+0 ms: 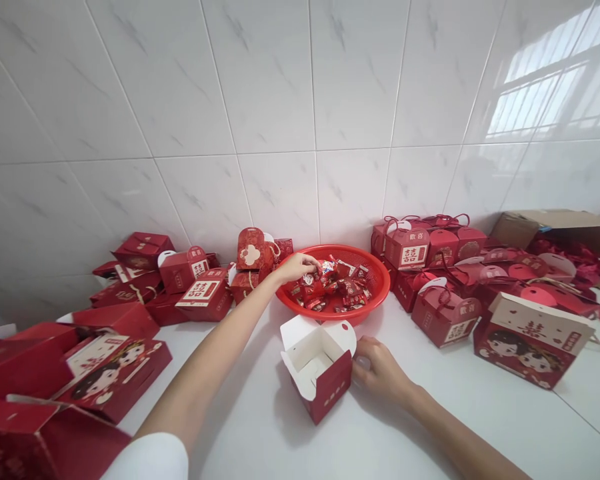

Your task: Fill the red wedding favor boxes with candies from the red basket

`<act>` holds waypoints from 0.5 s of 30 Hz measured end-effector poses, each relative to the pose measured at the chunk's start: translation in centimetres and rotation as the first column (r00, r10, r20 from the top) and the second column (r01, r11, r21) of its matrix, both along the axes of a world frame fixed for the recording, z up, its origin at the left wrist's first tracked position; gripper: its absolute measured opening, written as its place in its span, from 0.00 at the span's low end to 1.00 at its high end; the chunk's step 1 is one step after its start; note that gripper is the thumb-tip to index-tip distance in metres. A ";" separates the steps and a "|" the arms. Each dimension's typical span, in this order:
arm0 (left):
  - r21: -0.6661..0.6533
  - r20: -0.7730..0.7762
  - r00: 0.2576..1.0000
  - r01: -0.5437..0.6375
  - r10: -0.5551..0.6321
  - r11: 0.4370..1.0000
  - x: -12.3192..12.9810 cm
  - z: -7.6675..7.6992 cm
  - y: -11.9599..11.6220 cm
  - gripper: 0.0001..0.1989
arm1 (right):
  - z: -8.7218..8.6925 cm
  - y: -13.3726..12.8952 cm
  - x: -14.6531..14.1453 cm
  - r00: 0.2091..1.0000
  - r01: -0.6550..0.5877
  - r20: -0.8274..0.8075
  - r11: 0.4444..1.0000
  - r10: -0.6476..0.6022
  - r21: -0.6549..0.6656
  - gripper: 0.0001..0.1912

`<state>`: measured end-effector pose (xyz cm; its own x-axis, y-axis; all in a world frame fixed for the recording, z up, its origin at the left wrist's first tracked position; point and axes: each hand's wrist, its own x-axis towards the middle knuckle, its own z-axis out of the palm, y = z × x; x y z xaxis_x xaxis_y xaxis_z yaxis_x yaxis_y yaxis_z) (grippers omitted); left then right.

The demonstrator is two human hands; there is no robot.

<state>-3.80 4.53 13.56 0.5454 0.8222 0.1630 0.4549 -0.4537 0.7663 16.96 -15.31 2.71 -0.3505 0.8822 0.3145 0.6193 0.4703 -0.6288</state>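
My left hand (300,268) reaches into a red plastic basket (367,313) of wrapped candies (350,287). Its fingers are bent down onto the candies at the near left, closed around a wrapped candy that is mostly hidden. In front of the basket stands a small red gift box (334,388), upright with its flaps up. Its white inside shows, and I see no candy in it. My right hand (383,370) is closed at the box's right side, fingers curled against the wall by the rounded flap.
Red gift boxes (205,297) with double-happiness prints lie piled at the left. More closed boxes (445,313) are stacked at the right, and a box with cartoon faces (530,343) stands near them. Farther right is a brown cardboard carton (560,220). A tiled wall (280,120) closes off the back.
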 end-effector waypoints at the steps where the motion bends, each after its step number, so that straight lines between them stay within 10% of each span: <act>1: 0.046 -0.044 0.998 -0.046 0.048 0.998 -0.2 0.1 0.0 0.11 | 0.0 0.0 0.0 1.000 0.003 0.006 1.000 -0.003 0.004 0.10; 7: 0.232 -0.504 0.837 -0.105 0.212 0.967 -1.2 -0.5 -0.3 0.17 | -0.1 0.1 0.1 1.000 -0.014 0.023 1.000 0.014 0.012 0.10; 15: 0.195 -0.545 0.823 -0.060 0.159 0.979 0.0 -1.1 0.7 0.20 | -0.3 0.1 0.1 1.000 -0.020 0.017 0.999 0.019 0.028 0.10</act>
<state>-3.78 5.18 12.49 0.4914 0.8709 -0.0038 0.8344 -0.4695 0.2887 17.09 -15.22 2.43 -0.3730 0.8658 0.3335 0.6198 0.5000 -0.6049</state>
